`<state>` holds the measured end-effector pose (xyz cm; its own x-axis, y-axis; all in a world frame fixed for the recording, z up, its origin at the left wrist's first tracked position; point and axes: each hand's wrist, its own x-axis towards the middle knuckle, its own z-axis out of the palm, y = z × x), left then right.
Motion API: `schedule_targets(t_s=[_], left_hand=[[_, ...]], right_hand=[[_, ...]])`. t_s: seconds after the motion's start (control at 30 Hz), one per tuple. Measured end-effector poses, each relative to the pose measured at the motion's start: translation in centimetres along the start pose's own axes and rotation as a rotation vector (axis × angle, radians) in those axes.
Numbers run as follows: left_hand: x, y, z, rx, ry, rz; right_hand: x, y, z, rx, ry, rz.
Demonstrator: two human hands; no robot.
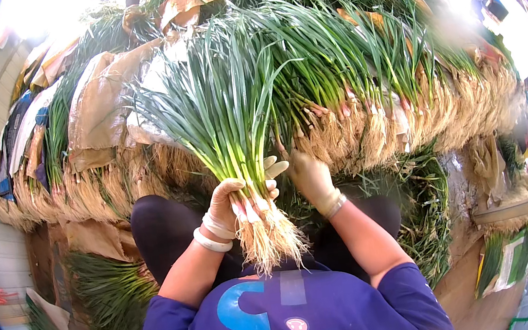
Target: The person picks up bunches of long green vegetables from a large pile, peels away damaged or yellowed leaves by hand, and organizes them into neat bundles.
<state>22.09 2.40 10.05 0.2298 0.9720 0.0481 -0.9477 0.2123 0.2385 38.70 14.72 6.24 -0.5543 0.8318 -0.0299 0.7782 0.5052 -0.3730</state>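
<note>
A bunch of green garlic [237, 148] with pink-white bases and long pale roots stands leaf-up before my chest. My left hand [224, 202], in a pale glove, is wrapped around its lower stems, thumb in front and fingertips showing on the right side. To the right, my right hand [312, 179], gloved too, is blurred with its fingers curled. The fingertips close on the base of a single stalk [279, 136] that hangs lower than its neighbours. Just behind are heaped stalks [327, 73] with their roots [335, 139] toward me.
Woven plastic sheets [98, 106] cover part of the heap at the left. Loose leaves [423, 210] litter the ground by my right knee. Another bundle [111, 287] lies at my left. A wooden bar [523, 204] juts in at the right. Other people are in the background at the right.
</note>
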Motion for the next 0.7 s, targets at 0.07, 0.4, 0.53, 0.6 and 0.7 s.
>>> schedule_targets(t_s=[0.07,0.4,0.53,0.6,0.7], left_hand=[[0.3,0.0,-0.3,0.009,0.008,-0.006],[-0.1,0.8,0.0,0.161,0.089,0.094],[0.6,-0.4,-1.4,0.058,0.032,0.018],[0.9,-0.6,-0.6,0.071,0.036,0.027],[0.7,-0.2,-0.3,0.076,0.019,0.03]], right_hand=[[2.9,0.2,-0.3,-0.003,0.196,0.026],[-4.6,-3.4,-3.4,0.204,0.239,-0.308],[-6.2,-0.3,-1.7,-0.023,0.071,-0.242],[-5.8,4.8,-0.7,-0.332,-0.3,0.074],[-4.5,5.8,-3.2,-0.279,-0.295,0.092]])
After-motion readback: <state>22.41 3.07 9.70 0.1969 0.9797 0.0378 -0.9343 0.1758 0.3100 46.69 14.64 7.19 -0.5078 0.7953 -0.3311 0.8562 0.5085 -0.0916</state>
